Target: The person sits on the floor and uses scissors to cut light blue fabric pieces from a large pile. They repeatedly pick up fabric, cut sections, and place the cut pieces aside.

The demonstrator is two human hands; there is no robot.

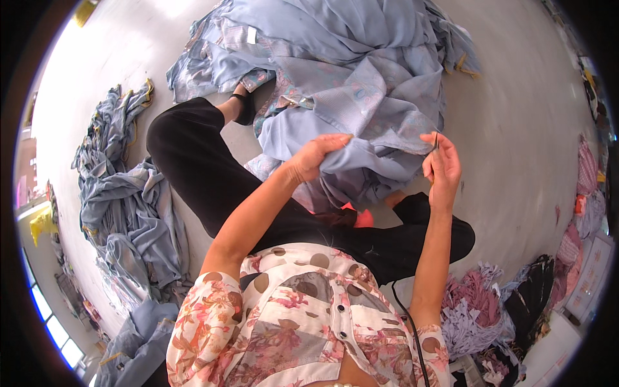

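My left hand point(316, 154) pinches the edge of a light blue cloth point(355, 152) in front of my lap. To its right, my right hand point(442, 164) is raised, with its fingers around a small pointed metal tool point(436, 141) that looks like thread snips. Most of that tool is hidden by the fingers. Its tip points away from me, just beside the patterned blue fabric point(406, 123). The held cloth runs into a large heap of blue fabric point(338, 34) on the floor before me, part plain and part printed.
Crumpled blue garments point(130, 213) with yellow-edged parts lie along my left. My black-trousered legs point(203, 159) are bent around the heap. Fabric strips point(469, 314) in pink and lilac are piled at lower right, near a white box point(587, 280). A black cable point(411, 324) hangs along my shirt.
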